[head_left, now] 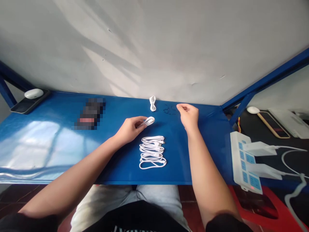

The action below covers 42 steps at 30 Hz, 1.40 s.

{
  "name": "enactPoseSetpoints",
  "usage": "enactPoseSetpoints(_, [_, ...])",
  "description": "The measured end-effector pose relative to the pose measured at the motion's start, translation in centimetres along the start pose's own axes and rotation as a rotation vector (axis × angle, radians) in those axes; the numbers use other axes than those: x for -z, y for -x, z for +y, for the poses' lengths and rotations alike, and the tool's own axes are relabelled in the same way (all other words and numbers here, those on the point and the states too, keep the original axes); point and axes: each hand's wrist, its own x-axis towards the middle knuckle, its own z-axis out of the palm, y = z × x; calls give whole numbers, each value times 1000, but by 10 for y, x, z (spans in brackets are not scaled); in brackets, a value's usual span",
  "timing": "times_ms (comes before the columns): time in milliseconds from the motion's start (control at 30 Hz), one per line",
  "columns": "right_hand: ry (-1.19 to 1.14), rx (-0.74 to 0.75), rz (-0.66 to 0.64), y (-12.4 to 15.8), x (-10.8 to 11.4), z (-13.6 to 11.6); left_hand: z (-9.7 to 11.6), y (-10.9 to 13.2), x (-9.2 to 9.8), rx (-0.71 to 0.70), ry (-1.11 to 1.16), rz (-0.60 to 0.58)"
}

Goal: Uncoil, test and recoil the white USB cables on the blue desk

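My left hand [131,128] is closed on a coiled white cable [149,121], held just above the blue table [48,141]. My right hand [189,115] reaches toward the back of the table with fingers pinched, beside a small cluster of thin dark ties [169,110]; what it pinches, if anything, is too small to make out. Between my arms lie several loosely coiled white cables [152,152] in a row. One tied white cable [152,103] rests near the wall.
A phone with a white earbud case [33,93] on it sits at the far left corner. A blurred dark object [89,113] lies left of centre. To the right, a white power strip [245,162] with chargers plugged in, another phone [271,124] and trailing wires.
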Motion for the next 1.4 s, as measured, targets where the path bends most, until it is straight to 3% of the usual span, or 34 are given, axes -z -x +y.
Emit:
enactPoseSetpoints(133, [31,-92,118,-10,8,17,3,0,-9,-199,-328,-55])
enactPoseSetpoints(267, [266,-149,174,-11,10,16,-1,0,-14,-248,-374,-87])
enactPoseSetpoints(400, [520,-191,109,-8,10,8,-2,3,-10,-263,-354,-144])
enactPoseSetpoints(567, [652,-234,30,-8,12,6,3,5,-5,-350,-356,-228])
enactPoseSetpoints(733, [595,-26,45,0,-1,1,4,5,-8,-360,-331,-225])
enactPoseSetpoints(867, [519,351,-243,20,-29,-9,3,5,-10,-312,-272,-201])
enactPoseSetpoints(933, [532,468,-398,31,-42,-14,4,5,-8,-276,-254,-202])
enactPoseSetpoints(1033, [581,487,-538,43,-54,-16,8,6,-6,-222,-236,-179])
enactPoseSetpoints(1100, [587,447,-558,45,-55,-16,11,6,-4,-197,-232,-145])
enactPoseSetpoints(1233, [568,399,-491,41,-52,-17,12,5,-3,-157,-239,-113])
enactPoseSetpoints(1400, [550,377,-439,41,-52,-24,10,4,-4,-162,-273,-156])
